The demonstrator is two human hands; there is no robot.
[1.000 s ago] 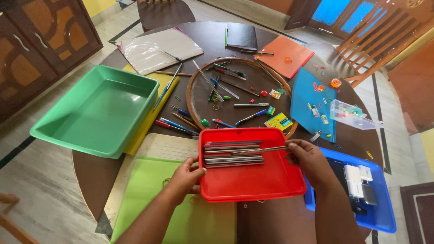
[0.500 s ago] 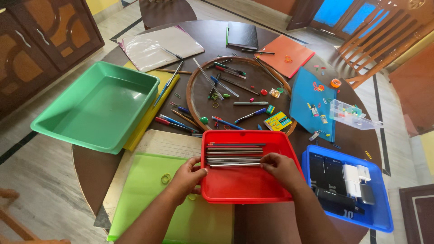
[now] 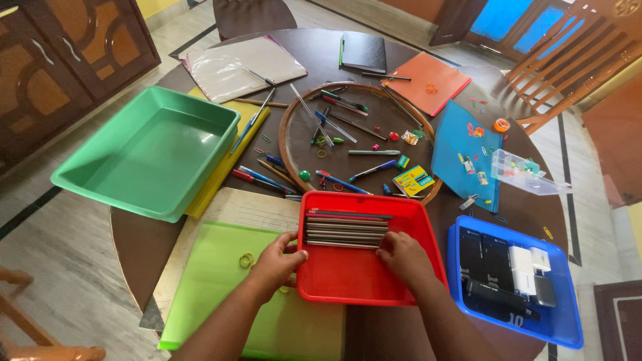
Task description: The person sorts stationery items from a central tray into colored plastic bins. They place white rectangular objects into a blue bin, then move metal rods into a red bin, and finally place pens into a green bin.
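Observation:
A red tray (image 3: 366,281) sits on the round dark table in front of me. Inside it, near its far wall, a row of several thin grey and dark rods (image 3: 346,229) lies side by side. My left hand (image 3: 275,261) grips the tray's left rim with the thumb over the edge. Inside the tray, my right hand (image 3: 401,255) rests with its fingertips against the right ends of the rods, pressing them together.
An empty green tray (image 3: 148,152) overhangs the table's left edge. A blue tray (image 3: 560,321) with chargers and dark boxes stands at the right. Pens, pencils and clips lie scattered beyond, around a wooden hoop (image 3: 289,119). Folders and a clear box (image 3: 525,171) lie farther back.
My right hand brought a rod into the red tray, laid it with the others, and now pushes against the row's right ends. My left hand stayed on the tray's rim.

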